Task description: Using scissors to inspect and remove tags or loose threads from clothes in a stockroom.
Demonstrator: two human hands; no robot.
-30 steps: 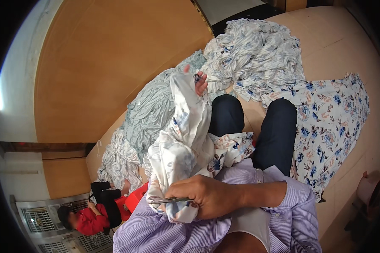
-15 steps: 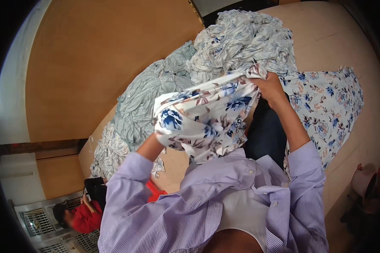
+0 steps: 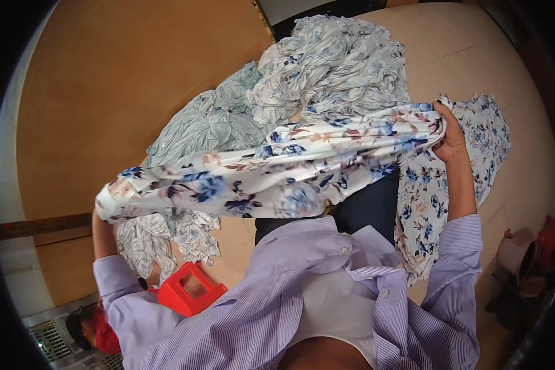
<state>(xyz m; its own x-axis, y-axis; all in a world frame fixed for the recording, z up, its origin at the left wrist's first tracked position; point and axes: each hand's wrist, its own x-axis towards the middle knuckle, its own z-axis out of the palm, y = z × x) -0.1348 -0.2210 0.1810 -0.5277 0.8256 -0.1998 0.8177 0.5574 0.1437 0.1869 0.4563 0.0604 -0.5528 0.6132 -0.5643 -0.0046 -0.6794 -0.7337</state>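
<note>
- Cloth (image 3: 277, 166): white, floral, drawn out slantwise above the lap, between the hands; pale pile (image 3: 330, 68) beyond it on the floor (image 3: 468, 71).
- Handling, judging by the folds: light, soft, limp; smooth face might slip a little; nothing to break, though thin stuff could snag.
- Best hold, I'd judge: each end, several folds gathered together; gripped mid-length, the ends would likely droop.
- Right hand (image 3: 452, 132): fingers curled closed on the bunched right end.
- Left hand: covered by the other end, wrist (image 3: 104, 237) showing below; cannot tell how its fingers stand.
- Hands well apart.
</note>
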